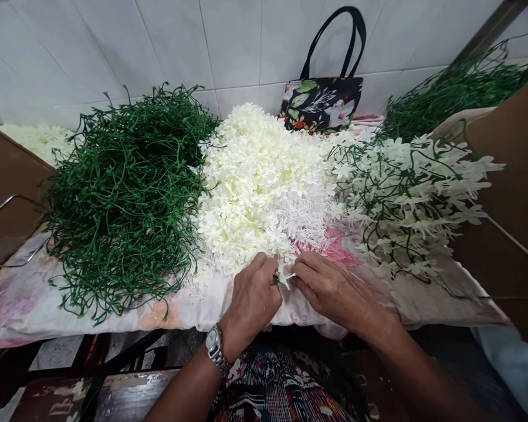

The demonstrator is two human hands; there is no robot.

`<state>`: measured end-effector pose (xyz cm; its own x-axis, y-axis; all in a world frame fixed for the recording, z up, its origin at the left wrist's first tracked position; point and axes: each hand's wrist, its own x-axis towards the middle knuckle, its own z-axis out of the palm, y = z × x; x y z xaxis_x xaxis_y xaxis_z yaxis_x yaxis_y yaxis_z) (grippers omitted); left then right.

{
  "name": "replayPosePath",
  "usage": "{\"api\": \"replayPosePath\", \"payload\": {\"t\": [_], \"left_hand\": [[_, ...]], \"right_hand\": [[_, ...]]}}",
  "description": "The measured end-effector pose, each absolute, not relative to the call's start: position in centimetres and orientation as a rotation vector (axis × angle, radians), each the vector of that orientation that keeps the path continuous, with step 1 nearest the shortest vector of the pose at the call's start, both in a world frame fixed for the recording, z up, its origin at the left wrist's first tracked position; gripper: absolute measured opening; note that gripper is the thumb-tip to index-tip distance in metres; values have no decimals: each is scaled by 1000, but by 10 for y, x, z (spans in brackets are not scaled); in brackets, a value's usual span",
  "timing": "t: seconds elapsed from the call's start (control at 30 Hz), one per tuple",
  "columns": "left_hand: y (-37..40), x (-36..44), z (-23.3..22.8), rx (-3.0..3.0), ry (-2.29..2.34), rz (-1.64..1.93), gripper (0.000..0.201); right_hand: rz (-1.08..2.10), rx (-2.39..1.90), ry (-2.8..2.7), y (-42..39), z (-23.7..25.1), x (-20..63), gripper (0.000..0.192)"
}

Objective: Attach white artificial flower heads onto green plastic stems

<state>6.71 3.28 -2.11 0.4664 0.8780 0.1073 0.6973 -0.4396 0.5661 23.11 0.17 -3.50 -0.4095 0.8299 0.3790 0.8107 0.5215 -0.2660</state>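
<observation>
My left hand (pixel 257 290), below a wristwatch (pixel 216 347), is closed around a green plastic stem (pixel 276 279) whose tip pokes out by the thumb. Facing it, my right hand (pixel 330 287) pinches a small white artificial flower (pixel 289 276) close to that stem; whether the two are joined is hard to make out. Just beyond both hands rises a heap of loose cream flower heads (pixel 250 181). A large pile of green stems (pixel 127 193) lies to the left. On the right is a bunch of stems with white flowers on them (pixel 413 199).
A black floral handbag (pixel 321 102) stands against the white tiled wall (pixel 233 47). Cardboard (pixel 506 193) borders the right side, and another cardboard piece (pixel 9 187) the left. More green stems (pixel 470 88) lie at the back right. A floral cloth (pixel 167 310) covers the table.
</observation>
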Motion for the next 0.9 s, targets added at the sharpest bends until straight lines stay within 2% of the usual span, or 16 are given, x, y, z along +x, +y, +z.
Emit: {"api": "replayPosePath", "payload": {"t": [0.2,0.37,0.6,0.7,0.9], "left_hand": [[38,60,-19,1991,1228,817,28],[39,56,-10,1264,1119,954,7],[29,55,0,534,840,968,34],[24,55,-3,461,779,937,35],[14,57,-12,496,690,968,34]], "right_hand": [[173,-1359,-2117,-3,-43,232,20],[322,-1259,-1874,-6,-39,233,18],[656,-1174,-1410,-18,-14,214,4],[767,-995,-1283,-21,-4,195,3],[748,-896,-1193,-18,-3,171,6]]}}
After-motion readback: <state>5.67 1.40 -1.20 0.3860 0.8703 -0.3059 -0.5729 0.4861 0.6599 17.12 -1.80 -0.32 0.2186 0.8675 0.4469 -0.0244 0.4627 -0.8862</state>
